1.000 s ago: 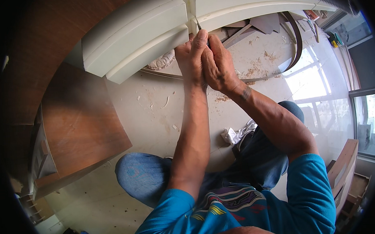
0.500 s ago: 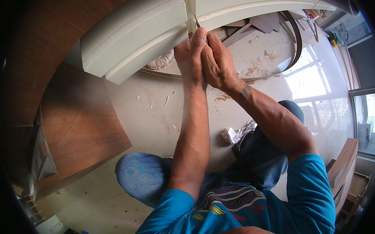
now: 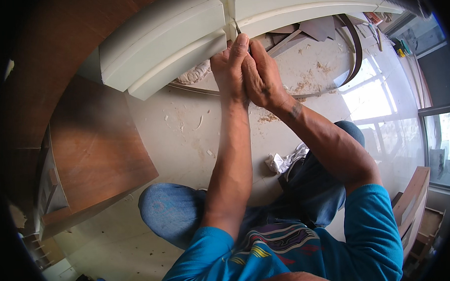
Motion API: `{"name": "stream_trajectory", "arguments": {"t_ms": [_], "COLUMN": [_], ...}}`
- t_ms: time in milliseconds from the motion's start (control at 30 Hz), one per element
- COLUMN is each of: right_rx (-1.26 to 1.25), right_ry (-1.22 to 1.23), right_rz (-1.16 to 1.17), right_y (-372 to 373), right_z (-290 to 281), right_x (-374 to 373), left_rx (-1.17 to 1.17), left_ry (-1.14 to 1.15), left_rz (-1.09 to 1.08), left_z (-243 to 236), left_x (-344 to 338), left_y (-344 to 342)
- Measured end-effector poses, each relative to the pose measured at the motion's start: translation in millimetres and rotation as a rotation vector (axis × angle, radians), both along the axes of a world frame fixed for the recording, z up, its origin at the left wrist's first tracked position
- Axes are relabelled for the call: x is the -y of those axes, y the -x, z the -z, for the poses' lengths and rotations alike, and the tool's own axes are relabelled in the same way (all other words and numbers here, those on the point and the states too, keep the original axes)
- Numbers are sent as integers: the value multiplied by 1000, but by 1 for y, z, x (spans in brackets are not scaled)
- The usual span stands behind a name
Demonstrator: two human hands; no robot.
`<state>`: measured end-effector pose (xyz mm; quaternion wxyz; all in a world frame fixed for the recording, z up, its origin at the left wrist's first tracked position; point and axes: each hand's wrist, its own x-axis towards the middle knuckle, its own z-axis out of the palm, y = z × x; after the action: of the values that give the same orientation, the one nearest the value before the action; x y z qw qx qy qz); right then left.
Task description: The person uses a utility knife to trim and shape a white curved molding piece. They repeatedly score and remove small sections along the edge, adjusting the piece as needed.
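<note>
My left hand [image 3: 230,71] and my right hand [image 3: 262,75] are pressed together, both closed around a slim tool [image 3: 238,29] with a dark shaft; its handle is hidden by my fingers. The tool's thin tip reaches into the narrow vertical joint [image 3: 229,16] between white stepped panels [image 3: 167,46] overhead. The right stretch of white panel [image 3: 304,9] curves away past the tool. Under the panels, beside my left hand, lies a pale padded bundle [image 3: 193,73], partly hidden.
A brown wooden board structure [image 3: 99,145] stands at left. A dark curved strip [image 3: 355,51] loops over a debris-strewn floor [image 3: 311,68], with board offcuts [image 3: 317,28] behind. A crumpled white cloth [image 3: 282,161] lies by my right leg. Planks [image 3: 410,198] stand at right, near windows [image 3: 438,143].
Very little differs. My joined hands shifted slightly upward about half a second ago and have moved a touch back down now, still gripping the tool at the same joint.
</note>
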<state>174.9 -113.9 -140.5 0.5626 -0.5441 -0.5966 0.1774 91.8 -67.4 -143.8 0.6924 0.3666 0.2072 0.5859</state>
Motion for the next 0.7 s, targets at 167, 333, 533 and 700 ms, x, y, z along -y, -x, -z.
{"name": "stream_trajectory", "arguments": {"t_ms": [167, 333, 533, 700], "right_rx": [2, 6, 3, 139], "right_ry": [9, 20, 193, 339], "right_rz": [14, 20, 26, -31], "right_y": [2, 1, -4, -26], "right_z": [2, 4, -8, -40], "right_x": [-2, -6, -2, 33], "left_rx": [-19, -34, -34, -281], "left_ry": [-14, 0, -59, 189], "left_rz": [4, -12, -47, -424], "left_z": [-1, 3, 14, 36], "left_x": [0, -3, -6, 31], "left_y": [3, 3, -3, -31]}}
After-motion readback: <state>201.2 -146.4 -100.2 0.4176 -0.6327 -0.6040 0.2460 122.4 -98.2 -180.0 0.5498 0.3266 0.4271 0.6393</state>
